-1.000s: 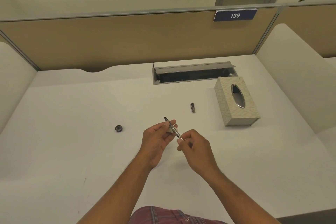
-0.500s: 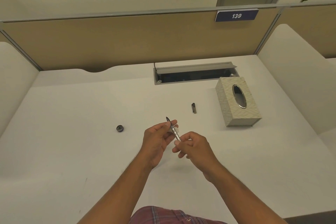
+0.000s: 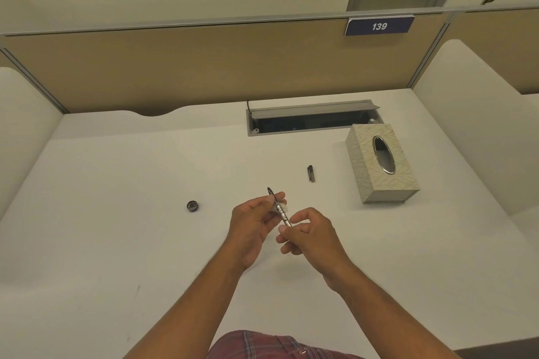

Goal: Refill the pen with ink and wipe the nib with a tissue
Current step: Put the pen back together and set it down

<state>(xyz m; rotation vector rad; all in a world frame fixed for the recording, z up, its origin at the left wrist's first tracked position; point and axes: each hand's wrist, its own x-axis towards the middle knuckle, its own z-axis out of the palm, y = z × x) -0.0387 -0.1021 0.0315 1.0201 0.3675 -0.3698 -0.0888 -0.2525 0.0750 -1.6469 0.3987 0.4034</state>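
Observation:
I hold a slim silver pen [image 3: 281, 210] above the white desk [image 3: 116, 213], its dark nib pointing up and away. My left hand [image 3: 253, 221] pinches the front part just below the nib, with something pale behind its fingertips. My right hand [image 3: 309, 233] pinches the pen's rear end between thumb and fingers. A small dark pen part [image 3: 311, 173] lies on the desk beyond my hands. A patterned tissue box [image 3: 379, 163] stands at the right. A small round dark cap or ink pot [image 3: 192, 206] sits to the left.
An open cable tray [image 3: 312, 122] is set into the desk at the back. Tan partition panels and white side dividers [image 3: 472, 114] enclose the desk. A sign reading 139 [image 3: 379, 26] hangs on the back panel.
My right hand has shifted slightly along the pen's rear end, fingers turning on it. The left hand and the pen stay almost in place.

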